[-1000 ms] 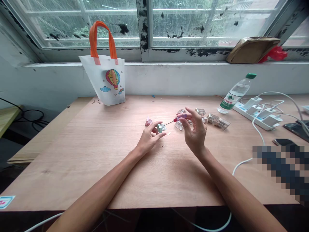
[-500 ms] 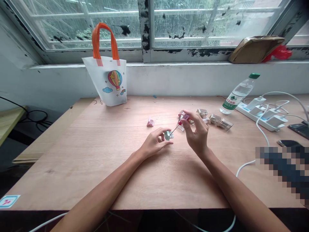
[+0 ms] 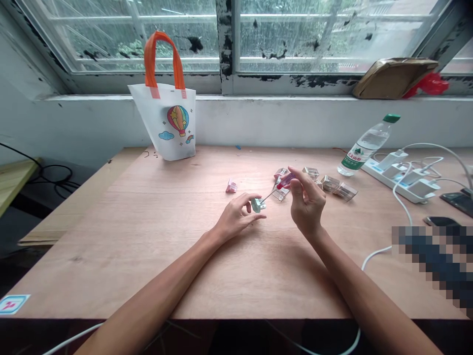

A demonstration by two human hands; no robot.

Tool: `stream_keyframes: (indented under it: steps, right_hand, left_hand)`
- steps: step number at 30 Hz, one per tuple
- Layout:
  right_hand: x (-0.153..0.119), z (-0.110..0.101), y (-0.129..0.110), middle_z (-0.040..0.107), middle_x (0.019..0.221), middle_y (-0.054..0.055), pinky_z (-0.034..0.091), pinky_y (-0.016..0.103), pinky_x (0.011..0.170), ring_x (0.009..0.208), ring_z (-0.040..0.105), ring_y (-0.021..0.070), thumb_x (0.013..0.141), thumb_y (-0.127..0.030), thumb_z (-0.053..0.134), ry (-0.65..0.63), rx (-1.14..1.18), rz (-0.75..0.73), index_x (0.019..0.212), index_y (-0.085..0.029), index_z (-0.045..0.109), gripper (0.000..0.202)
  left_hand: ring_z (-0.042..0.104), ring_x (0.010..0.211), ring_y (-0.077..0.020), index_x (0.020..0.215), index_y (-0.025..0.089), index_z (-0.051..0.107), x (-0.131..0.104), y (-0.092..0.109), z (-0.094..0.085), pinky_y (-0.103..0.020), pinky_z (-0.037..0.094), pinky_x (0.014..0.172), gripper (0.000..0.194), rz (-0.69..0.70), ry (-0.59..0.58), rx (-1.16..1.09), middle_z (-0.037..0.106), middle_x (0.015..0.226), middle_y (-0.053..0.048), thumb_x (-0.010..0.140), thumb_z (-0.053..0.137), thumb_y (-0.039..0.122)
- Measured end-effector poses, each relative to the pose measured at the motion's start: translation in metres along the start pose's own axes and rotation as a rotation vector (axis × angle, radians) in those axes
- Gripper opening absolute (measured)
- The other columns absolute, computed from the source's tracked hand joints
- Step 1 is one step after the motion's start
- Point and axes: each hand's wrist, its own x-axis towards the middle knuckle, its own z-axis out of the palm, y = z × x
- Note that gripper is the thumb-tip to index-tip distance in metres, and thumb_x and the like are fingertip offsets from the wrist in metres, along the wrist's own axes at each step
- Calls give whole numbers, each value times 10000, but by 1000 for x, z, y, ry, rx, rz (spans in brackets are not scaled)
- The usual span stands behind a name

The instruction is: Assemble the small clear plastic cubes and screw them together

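Note:
My left hand (image 3: 236, 215) is closed around a small pale green plastic piece (image 3: 256, 205), held between fingertips just above the tabletop. In my right hand (image 3: 308, 199) is a thin screwdriver (image 3: 284, 184) with a reddish-purple see-through handle. Its slanting metal shaft reaches down to the left and its tip meets the green piece. Whether the tip sits in a screw is too small to see. A small pink plastic piece (image 3: 231, 186) lies beyond my left hand. Behind my right hand are several clear plastic pieces (image 3: 330, 184), partly hidden by it.
A white bag (image 3: 148, 113) with orange handles stands at the back left of the wooden table (image 3: 129, 236). On the right are a tilted water bottle (image 3: 364, 148), a power strip (image 3: 391, 180) with white cables, and phones (image 3: 458, 199). A pixelated patch covers the right edge.
My right hand has shifted a little to the right, and the screwdriver leans flatter. My left hand still holds the green piece in about the same place.

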Motion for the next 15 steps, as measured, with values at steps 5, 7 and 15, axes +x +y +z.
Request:
stream_keyframes:
  steps: [5, 7, 15]
  right_hand:
    - [1, -1, 0, 759, 969, 19, 645, 383, 773, 855, 738, 184, 989, -312, 637, -5, 17, 56, 1224, -293, 684, 240]
    - [1, -2, 1, 748, 944, 12, 644, 346, 740, 864, 730, 178, 951, -324, 697, 23, 3, 64, 1169, -286, 703, 221]
    - [3, 1, -2, 703, 944, 3, 642, 309, 664, 829, 713, 163, 880, -367, 780, 39, 52, 100, 1097, -285, 720, 240]
  left_hand:
    - [550, 776, -135, 1233, 218, 658, 0, 0, 0, -259, 519, 671, 478, -5, 28, 20, 678, 1137, -73, 820, 831, 385]
    - [544, 771, -134, 1229, 218, 659, 0, 0, 0, -263, 519, 674, 481, 6, 12, 27, 676, 1145, -71, 814, 837, 384]
    - [551, 775, -142, 1233, 222, 653, 1, 0, 0, -283, 530, 694, 489, 23, -23, 40, 682, 1127, -72, 818, 830, 410]
